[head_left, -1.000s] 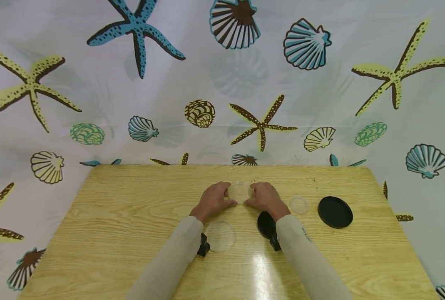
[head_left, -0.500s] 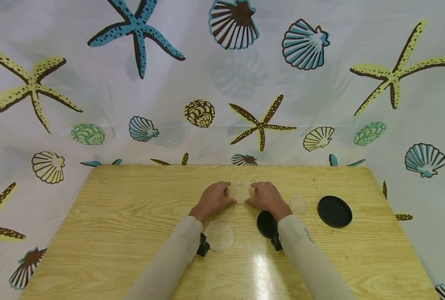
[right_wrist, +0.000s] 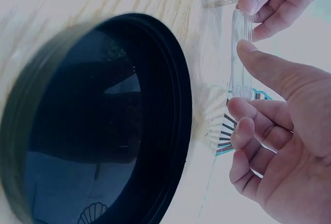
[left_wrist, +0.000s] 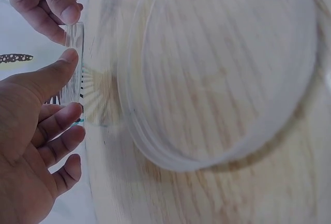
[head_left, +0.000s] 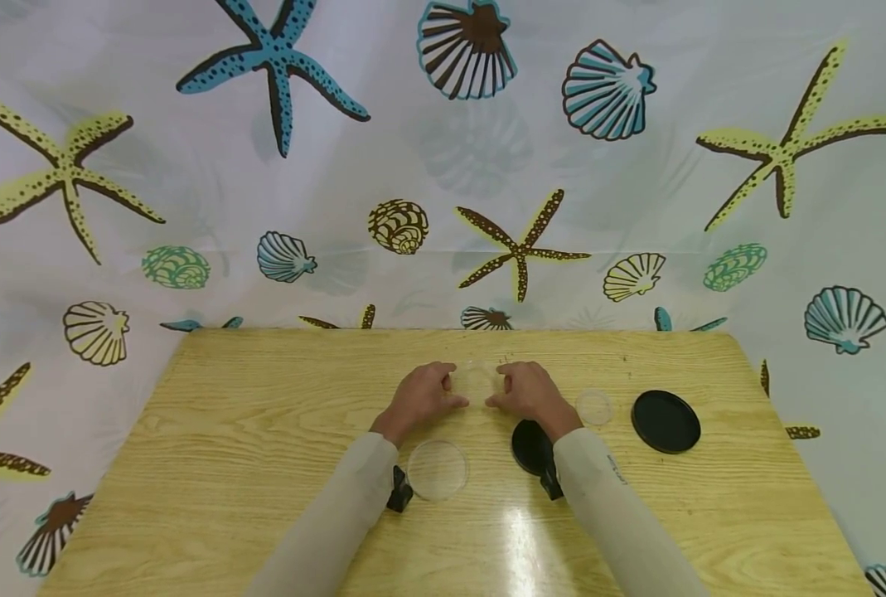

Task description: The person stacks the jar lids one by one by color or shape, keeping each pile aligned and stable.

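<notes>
A clear, shallow round dish (head_left: 476, 380), like a petri dish, is between both hands near the back of the table. My left hand (head_left: 422, 394) holds its left side, thumb in front and fingertips at the rim. On the opposite side my right hand (head_left: 530, 393) holds the rim in the same way. Side-on in the left wrist view, the dish (left_wrist: 76, 81) shows as a thin clear band behind the thumb tip. The right wrist view has the right thumb over the dish (right_wrist: 241, 76) and the index fingertip at its lower end.
A larger clear round dish (head_left: 438, 470) lies beside the left forearm. Under the right wrist is a black round dish (head_left: 530, 448). Farther right are a small clear disc (head_left: 595, 407) and a wide black lid-like dish (head_left: 666, 421). A shell-print curtain (head_left: 443, 166) hangs behind the wooden table (head_left: 263, 431).
Both hands have shifted very slightly left, the left hand a little more. The clear dish between them looks fainter and flatter than before. The other dishes have stayed put.
</notes>
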`<state>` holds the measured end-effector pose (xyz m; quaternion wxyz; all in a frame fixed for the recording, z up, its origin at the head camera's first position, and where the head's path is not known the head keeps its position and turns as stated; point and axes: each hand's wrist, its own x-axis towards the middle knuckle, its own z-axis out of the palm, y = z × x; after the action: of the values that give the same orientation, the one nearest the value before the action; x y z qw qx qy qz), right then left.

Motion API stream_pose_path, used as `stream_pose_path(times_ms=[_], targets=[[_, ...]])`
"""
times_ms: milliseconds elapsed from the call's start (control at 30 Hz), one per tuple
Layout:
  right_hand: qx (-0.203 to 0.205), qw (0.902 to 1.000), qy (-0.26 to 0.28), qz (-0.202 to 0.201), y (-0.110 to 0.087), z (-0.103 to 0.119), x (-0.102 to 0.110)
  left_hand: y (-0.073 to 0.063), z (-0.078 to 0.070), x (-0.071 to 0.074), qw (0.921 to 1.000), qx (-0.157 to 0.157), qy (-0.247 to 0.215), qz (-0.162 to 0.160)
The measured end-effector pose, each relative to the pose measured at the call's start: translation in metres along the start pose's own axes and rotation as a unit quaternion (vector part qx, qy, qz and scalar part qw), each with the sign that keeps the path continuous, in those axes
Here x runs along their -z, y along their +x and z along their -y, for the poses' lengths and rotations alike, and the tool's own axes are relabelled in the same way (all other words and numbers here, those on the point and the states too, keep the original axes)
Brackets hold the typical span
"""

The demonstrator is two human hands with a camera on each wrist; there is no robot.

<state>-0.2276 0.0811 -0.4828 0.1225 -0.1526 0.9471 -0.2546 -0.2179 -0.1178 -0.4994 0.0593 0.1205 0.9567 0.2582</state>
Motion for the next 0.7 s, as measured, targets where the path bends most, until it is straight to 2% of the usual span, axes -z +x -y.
stream_pose_path(times_ms=[500, 700], targets=[[0.016, 0.9998, 0.005, 0.004, -0.004, -0.001, -0.002, -0.006, 0.002, 0.0, 1.0, -0.001, -0.003, -0.006], [0.019, 0.9998, 0.008, 0.005, -0.005, 0.002, 0.0, -0.01, 0.001, 0.004, 0.9999, 0.001, -0.005, -0.014]])
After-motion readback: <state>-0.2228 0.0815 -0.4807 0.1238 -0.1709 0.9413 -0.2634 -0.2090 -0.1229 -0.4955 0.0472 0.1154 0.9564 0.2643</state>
